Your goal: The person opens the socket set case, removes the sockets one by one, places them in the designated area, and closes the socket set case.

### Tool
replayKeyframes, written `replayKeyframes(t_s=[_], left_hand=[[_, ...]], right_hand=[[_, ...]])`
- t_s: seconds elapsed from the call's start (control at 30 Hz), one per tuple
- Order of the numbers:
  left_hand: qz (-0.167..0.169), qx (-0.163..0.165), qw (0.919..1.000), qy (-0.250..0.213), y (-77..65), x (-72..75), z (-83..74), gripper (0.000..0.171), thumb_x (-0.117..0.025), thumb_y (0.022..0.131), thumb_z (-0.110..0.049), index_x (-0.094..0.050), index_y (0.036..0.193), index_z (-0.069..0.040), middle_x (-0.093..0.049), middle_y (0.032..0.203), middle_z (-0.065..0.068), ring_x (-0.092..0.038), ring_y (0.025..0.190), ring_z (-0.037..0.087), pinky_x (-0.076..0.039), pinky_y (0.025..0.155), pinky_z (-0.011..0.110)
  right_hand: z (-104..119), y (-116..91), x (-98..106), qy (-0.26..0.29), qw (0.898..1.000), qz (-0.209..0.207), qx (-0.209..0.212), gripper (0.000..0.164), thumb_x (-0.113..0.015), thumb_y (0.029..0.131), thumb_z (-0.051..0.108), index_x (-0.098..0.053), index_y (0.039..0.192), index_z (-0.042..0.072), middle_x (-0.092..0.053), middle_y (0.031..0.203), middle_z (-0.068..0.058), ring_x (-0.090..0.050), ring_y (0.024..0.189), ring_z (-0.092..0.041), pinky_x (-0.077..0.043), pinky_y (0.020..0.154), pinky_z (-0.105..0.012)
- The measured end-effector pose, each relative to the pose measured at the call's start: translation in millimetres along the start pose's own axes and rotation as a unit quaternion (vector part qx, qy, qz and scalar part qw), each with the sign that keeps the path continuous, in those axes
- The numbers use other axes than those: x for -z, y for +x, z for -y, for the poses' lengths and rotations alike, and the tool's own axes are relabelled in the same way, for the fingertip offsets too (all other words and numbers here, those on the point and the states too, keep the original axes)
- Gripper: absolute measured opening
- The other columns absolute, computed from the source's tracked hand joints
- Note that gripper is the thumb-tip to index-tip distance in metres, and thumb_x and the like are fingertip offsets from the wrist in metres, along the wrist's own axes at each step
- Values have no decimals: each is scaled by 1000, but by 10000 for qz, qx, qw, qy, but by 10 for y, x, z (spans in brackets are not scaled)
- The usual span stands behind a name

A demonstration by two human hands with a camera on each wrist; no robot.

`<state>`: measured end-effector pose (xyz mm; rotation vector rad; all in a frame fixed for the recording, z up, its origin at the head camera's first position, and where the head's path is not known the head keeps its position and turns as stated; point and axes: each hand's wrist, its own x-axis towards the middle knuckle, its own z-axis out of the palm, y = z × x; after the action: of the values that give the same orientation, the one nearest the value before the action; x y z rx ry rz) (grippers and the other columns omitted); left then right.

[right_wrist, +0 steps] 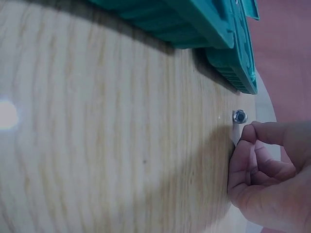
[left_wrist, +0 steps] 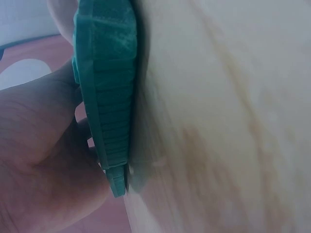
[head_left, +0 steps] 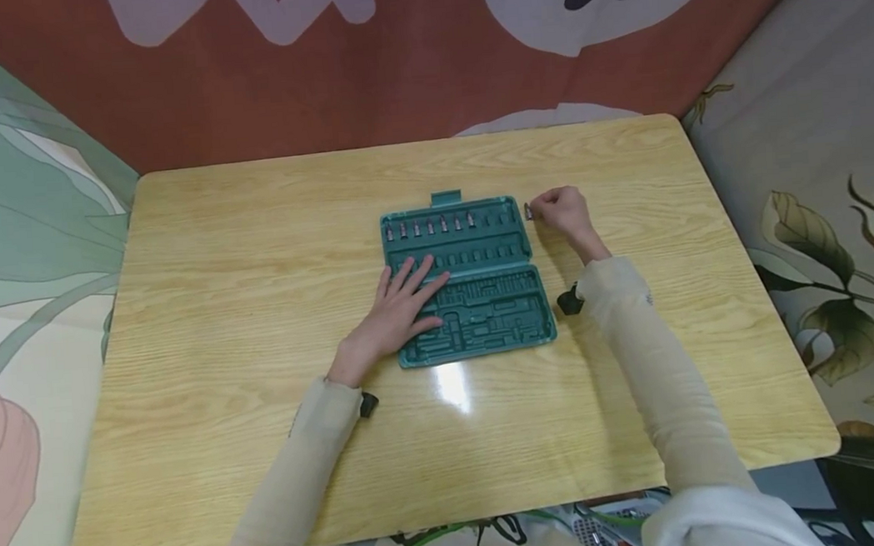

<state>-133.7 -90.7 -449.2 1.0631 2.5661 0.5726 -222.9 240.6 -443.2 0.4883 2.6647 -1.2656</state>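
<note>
A green plastic socket case (head_left: 480, 355) lies unfolded on the table. Several small metal sockets (head_left: 430, 226) stand in a row along its far half. My left hand (head_left: 390, 317) rests over the case's left side with fingers spread and straight; in the left wrist view its palm lies beside the case's side wall (left_wrist: 109, 97). Just right of the case's far half, my right hand (head_left: 564, 213) has thumb and index finger pinched together at a small silver socket (right_wrist: 239, 116). The socket's open end faces the right wrist camera, low over the tabletop.
The wood-grain table (head_left: 241, 260) stretches well beyond the case on every side. Behind it hangs a reddish cloth (head_left: 425, 82), with a floral cloth (head_left: 843, 281) at the right. A dark wrist camera (head_left: 570, 301) sits under the right sleeve.
</note>
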Motion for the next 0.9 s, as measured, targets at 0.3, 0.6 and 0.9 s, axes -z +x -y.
replayKeyframes(t_s=[0.3,0.6,0.9], left_hand=[[-25,-24,10000,-9,-3,-7,6,70,-57,96,-42,-26,155,-19,-6,161,12,0,146,36,3,112,57],[14,-35,10000,-45,-15,-7,-10,71,-57,96,-41,-25,155,-19,-5,161,12,1,146,36,5,112,56],[-98,-52,9999,-62,-20,5,-9,70,-58,96,-40,-26,155,-19,-7,161,13,-1,145,37,3,112,57]], right_hand=[[-3,1,-22,149,9997,-167,-125,29,-56,96,17,-68,105,-8,-63,104,-17,-52,84,-18,-42,67,-24],[60,-74,-53,597,9982,5,18,30,-56,97,17,-66,110,-8,-63,107,-17,-56,90,-20,-47,74,-28],[567,-219,-301,205,9925,865,837,29,-60,96,19,-69,104,-7,-68,88,-18,-63,79,-27,-54,71,-35]])
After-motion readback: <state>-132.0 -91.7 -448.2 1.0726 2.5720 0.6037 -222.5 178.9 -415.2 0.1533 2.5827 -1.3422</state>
